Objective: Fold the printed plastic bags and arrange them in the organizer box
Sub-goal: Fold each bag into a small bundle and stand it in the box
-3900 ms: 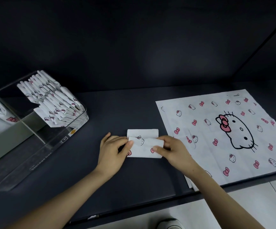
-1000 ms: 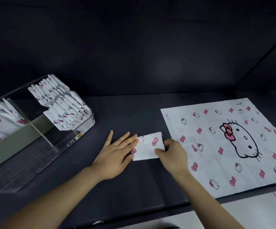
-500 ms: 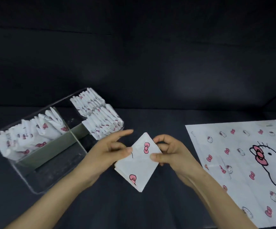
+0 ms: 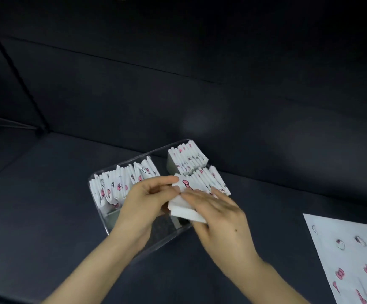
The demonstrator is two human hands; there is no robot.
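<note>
A folded white bag with a pink bow print (image 4: 183, 210) is held over the clear organizer box (image 4: 95, 195). My left hand (image 4: 144, 201) pinches its upper left edge. My right hand (image 4: 216, 210) lies over its right side with fingers fairly straight; whether the thumb grips underneath is hidden. The box has two compartments: several folded bags stand in the left one (image 4: 121, 183) and several more in the right one (image 4: 194, 164). The held bag hovers near the divider and the right compartment's front.
A flat unfolded printed bag (image 4: 353, 260) lies on the dark table at the right edge. A dark wall rises behind the box. The near rim of the box (image 4: 156, 246) sits under my wrists.
The folded bag was lifted off the table and carried left to the box by both hands. The view swung left, so the flat bag now sits at the right edge.
</note>
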